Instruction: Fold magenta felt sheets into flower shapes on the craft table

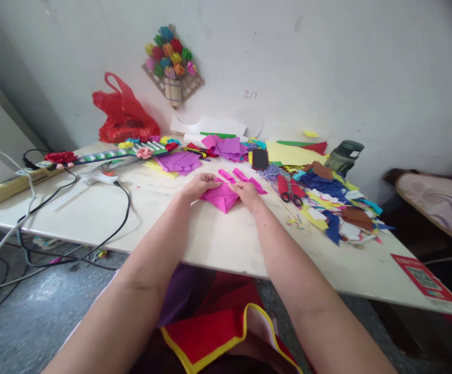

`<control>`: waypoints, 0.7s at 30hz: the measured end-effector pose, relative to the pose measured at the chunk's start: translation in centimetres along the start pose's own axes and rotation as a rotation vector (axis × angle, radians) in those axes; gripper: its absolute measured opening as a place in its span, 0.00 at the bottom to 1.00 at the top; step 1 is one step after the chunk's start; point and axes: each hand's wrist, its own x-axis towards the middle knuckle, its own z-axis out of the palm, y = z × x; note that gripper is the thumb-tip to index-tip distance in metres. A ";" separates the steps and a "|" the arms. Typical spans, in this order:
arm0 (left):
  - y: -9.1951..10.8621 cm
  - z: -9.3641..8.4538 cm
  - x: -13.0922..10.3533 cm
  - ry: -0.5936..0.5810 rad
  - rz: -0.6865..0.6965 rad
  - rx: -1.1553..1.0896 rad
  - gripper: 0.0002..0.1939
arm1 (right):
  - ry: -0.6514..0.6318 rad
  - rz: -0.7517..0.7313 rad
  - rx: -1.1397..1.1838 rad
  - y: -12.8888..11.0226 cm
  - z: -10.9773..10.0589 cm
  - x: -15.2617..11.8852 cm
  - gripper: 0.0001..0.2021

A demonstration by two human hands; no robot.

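Paper (224, 200), bright pink and folded to a point, lies at twelve o'clock on the off-white worktop (210, 244), your left hand (201, 186) pinching it at ten, right hand (248, 194) at two, likely for steadiness.

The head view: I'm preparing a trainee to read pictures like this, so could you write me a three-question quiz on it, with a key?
1. What do the left hand and right hand hold between them?
A) the dark bottle
B) pink paper
C) the power strip

2. True or false: the black-handled scissors lie to the person's right of the pink paper.

3. Fill in the colour: the plastic bag standing against the wall is ____.

Key: 1 B; 2 true; 3 red.
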 end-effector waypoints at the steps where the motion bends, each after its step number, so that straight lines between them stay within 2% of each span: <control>1: -0.1 -0.1 0.1 -0.004 0.003 0.001 0.17 | 0.013 0.022 -0.024 -0.1 0.1 -0.1 0.19; 7: -0.6 -0.4 0.5 -0.030 0.030 0.016 0.15 | 0.077 0.039 -0.109 -0.7 0.4 -0.4 0.21; 21: -0.4 0.2 0.2 -0.007 0.024 0.153 0.19 | 0.042 -0.118 -0.141 -1.1 0.3 -0.5 0.16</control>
